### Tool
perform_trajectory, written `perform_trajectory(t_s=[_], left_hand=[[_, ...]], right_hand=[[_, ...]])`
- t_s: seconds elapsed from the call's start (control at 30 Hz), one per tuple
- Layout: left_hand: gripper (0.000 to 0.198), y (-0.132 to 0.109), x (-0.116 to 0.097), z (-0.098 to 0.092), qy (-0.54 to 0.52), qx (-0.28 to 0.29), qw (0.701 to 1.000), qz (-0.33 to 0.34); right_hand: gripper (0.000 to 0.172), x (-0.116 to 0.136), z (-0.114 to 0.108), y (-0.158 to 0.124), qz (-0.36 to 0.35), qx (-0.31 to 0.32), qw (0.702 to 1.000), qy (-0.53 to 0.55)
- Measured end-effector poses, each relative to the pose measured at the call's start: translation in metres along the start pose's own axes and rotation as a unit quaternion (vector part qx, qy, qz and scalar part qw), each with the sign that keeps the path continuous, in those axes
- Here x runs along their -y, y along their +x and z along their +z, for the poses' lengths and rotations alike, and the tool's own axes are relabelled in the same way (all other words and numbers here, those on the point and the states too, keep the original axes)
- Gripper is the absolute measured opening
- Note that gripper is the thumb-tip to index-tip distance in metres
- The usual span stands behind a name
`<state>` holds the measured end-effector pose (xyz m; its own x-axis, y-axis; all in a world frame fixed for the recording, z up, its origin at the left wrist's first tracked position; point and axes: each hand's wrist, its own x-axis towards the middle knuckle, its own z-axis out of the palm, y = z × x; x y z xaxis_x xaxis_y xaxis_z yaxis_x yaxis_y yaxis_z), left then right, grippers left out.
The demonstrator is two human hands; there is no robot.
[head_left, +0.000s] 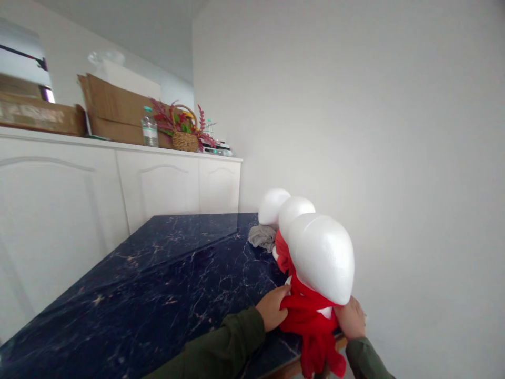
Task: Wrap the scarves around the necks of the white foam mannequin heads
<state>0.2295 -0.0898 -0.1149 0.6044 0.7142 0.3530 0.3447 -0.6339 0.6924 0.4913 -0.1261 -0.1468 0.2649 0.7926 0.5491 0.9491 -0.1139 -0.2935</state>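
Three white foam mannequin heads stand in a row along the right edge of a dark blue marble table (158, 284). The nearest head (323, 258) wears a red scarf (310, 316) round its neck, its ends hanging over the table's edge. My left hand (272, 308) presses against the scarf's left side, fingers curled into the cloth. My right hand (351, 318) rests on the scarf's right side behind the head, fingers partly hidden. The middle head (294, 210) also has red cloth (282, 252). The far head (272, 205) wears a grey scarf (262, 237).
A white wall runs close along the table's right side. White cabinets (118, 184) stand at the left and back, carrying cardboard boxes (114, 108), a water bottle (149, 128) and a wicker basket of flowers (184, 131).
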Motion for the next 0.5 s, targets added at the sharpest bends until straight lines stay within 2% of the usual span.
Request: perform_trajectory(t_s=[0.13, 0.23, 0.37, 0.43, 0.5], left_hand=[[0.065, -0.005, 0.013, 0.0, 0.035, 0.018, 0.999, 0.007], [0.066, -0.009, 0.012, -0.001, 0.058, 0.029, 0.998, 0.018], [0.062, -0.012, 0.011, -0.004, 0.049, 0.034, 0.998, 0.027], [0.061, -0.012, 0.01, -0.006, 0.041, 0.037, 0.998, 0.027], [0.06, -0.012, 0.008, -0.007, 0.028, 0.035, 0.999, 0.027]], right_hand=[[0.03, -0.005, 0.0, 0.002, -0.021, -0.004, 0.999, 0.027], [0.033, -0.023, -0.004, 0.006, -0.038, 0.022, 0.997, 0.068], [0.041, -0.052, -0.014, 0.007, -0.001, 0.067, 0.995, 0.078], [0.045, -0.06, -0.019, 0.005, -0.006, 0.094, 0.99, 0.103], [0.047, -0.06, -0.023, -0.001, -0.02, 0.09, 0.988, 0.122]])
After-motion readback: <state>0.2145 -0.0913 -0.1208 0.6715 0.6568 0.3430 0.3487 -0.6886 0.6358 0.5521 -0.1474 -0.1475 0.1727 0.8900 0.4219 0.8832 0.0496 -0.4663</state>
